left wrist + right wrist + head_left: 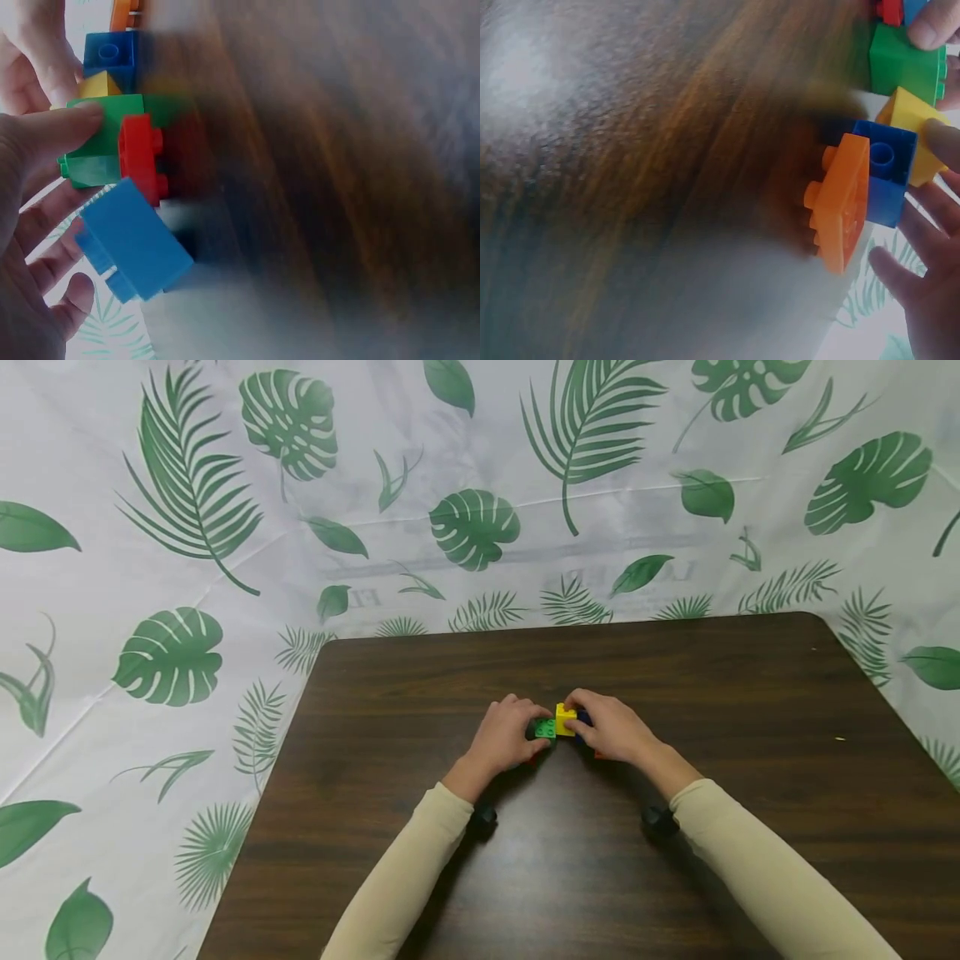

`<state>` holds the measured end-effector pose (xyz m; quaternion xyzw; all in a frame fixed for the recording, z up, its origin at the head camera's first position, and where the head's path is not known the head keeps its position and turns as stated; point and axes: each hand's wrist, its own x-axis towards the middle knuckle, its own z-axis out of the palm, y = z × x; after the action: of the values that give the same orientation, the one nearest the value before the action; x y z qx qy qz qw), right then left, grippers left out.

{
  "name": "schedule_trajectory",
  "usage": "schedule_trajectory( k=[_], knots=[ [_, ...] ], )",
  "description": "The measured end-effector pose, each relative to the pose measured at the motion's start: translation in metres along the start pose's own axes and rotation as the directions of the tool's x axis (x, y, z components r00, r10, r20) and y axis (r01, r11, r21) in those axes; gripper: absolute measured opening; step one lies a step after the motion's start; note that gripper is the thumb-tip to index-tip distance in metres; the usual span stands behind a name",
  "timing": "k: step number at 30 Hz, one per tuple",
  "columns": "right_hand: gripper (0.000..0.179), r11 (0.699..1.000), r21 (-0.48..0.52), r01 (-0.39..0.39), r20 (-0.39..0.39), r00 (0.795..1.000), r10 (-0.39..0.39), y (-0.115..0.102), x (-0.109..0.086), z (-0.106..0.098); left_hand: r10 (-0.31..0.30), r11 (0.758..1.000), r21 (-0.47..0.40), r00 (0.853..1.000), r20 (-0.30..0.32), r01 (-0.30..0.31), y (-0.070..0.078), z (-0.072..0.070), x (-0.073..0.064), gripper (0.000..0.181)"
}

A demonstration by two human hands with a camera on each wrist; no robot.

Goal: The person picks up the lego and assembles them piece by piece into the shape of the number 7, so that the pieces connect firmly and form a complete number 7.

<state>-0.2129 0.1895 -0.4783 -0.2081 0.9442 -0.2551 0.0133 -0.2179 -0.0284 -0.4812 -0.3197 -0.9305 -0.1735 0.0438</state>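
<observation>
Near the middle of the table, my left hand (504, 735) pinches a green toy building brick (546, 728) between thumb and fingers. My right hand (618, 727) grips a yellow brick (566, 720) right beside the green one; whether the two touch is unclear. In the left wrist view, a red brick (136, 157) sits by the green one, and a light blue brick (139, 240) lies tilted under the left fingers. The right wrist view shows a dark blue brick (891, 199) next to the yellow one, with an orange brick (841, 210) leaning against it.
The dark wood-grain table (420, 685) carries the bricks. A small yellow scrap (840, 739) lies toward its right side. Behind and to the left hangs a white cloth (405, 435) printed with green leaves. Dark wrist cameras (660, 820) sit under both forearms.
</observation>
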Motion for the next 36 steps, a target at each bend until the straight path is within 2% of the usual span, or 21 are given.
schedule_trajectory(
  k=[7, 13, 19, 25, 28, 32, 36],
  knots=[
    [0.027, 0.996, 0.088, -0.034, -0.034, 0.999, 0.037, 0.004, -0.003, -0.002, 0.007, 1.000, 0.018, 0.999, 0.045, -0.008, 0.011, 0.001, -0.004, 0.043],
    [0.025, 0.988, 0.155, -0.002, -0.089, 0.996, 0.016, 0.004, -0.003, -0.006, 0.028, 0.999, 0.035, 0.998, 0.063, -0.030, 0.016, 0.006, -0.005, 0.044],
    [0.026, 0.984, 0.175, 0.033, -0.125, 0.992, -0.011, 0.000, -0.006, -0.012, -0.040, 0.998, 0.040, 0.999, 0.036, 0.038, 0.013, 0.010, -0.006, 0.044],
    [0.034, 0.979, 0.197, 0.059, -0.117, 0.993, -0.036, -0.009, -0.010, -0.016, -0.045, 0.998, 0.048, 0.999, -0.002, 0.046, 0.008, 0.010, -0.009, 0.044],
    [0.039, 0.979, 0.187, 0.085, -0.107, 0.992, -0.065, -0.014, -0.012, -0.017, -0.037, 0.998, 0.046, 0.999, -0.015, 0.038, 0.006, 0.010, -0.011, 0.045],
    [0.046, 0.982, 0.125, 0.142, -0.100, 0.986, -0.130, -0.022, -0.013, -0.016, -0.025, 0.999, 0.043, 0.999, -0.025, 0.026, 0.005, 0.011, -0.012, 0.046],
    [0.047, 0.979, 0.079, 0.187, -0.097, 0.979, -0.179, -0.027, -0.013, -0.015, -0.035, 0.999, 0.036, 0.999, -0.007, 0.035, 0.003, 0.012, -0.012, 0.046]
  ],
)
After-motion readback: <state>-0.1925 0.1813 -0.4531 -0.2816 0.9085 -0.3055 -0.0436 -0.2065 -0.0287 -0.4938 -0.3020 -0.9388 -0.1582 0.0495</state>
